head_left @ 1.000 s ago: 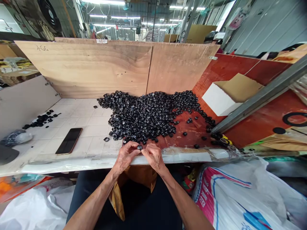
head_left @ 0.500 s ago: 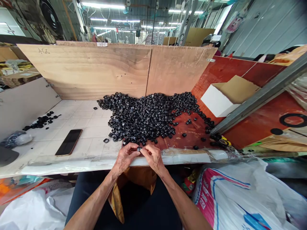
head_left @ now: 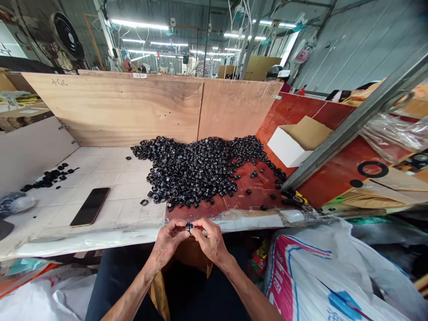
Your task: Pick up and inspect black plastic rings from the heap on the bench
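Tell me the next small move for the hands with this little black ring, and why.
Probably best to look the small black ring over before setting it down. The left hand and right hand both pinch it just off the table edge, so neither is free to take another from the heap of black rings.

The left hand (head_left: 166,244) and right hand (head_left: 210,242) sit at the counter's front edge. Ahead, the heap of black rings (head_left: 190,171) blocks the way to the plywood board (head_left: 113,109). Leftward, a hand could pass over white tiles (head_left: 127,191) before the smartphone (head_left: 90,206).
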`<state>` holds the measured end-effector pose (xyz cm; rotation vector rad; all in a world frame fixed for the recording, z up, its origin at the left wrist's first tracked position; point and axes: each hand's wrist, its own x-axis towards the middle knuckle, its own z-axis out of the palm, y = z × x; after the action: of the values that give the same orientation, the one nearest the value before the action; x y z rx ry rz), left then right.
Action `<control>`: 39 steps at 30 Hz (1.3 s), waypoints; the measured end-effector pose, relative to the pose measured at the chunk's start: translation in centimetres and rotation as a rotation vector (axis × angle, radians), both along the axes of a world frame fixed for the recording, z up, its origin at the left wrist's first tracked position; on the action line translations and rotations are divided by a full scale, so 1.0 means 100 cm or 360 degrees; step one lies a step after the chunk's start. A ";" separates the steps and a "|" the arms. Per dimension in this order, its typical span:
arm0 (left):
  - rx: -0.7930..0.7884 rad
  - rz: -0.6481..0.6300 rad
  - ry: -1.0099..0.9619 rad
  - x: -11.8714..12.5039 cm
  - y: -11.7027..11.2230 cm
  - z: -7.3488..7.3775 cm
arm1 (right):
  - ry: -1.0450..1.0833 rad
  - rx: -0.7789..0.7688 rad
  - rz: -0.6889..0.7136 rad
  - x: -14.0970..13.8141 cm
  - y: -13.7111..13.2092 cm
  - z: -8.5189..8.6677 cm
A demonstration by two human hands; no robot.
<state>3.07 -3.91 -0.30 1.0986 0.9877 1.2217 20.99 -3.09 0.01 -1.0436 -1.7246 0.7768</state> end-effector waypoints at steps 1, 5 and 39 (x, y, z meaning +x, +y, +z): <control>-0.0012 0.0005 -0.0008 -0.001 -0.002 0.000 | 0.0001 -0.0035 -0.0022 -0.001 -0.001 0.000; -0.0060 0.0024 -0.0059 -0.004 -0.007 -0.003 | 0.0013 -0.0031 0.0011 -0.006 -0.005 0.001; 0.1000 -0.0432 0.1065 -0.031 -0.049 -0.028 | 0.0359 -0.1041 -0.0017 -0.016 -0.047 -0.022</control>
<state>-0.04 -8.85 -3.11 2.1575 0.9031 0.9667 19.37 -7.81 -2.22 -1.3251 -1.2895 1.4478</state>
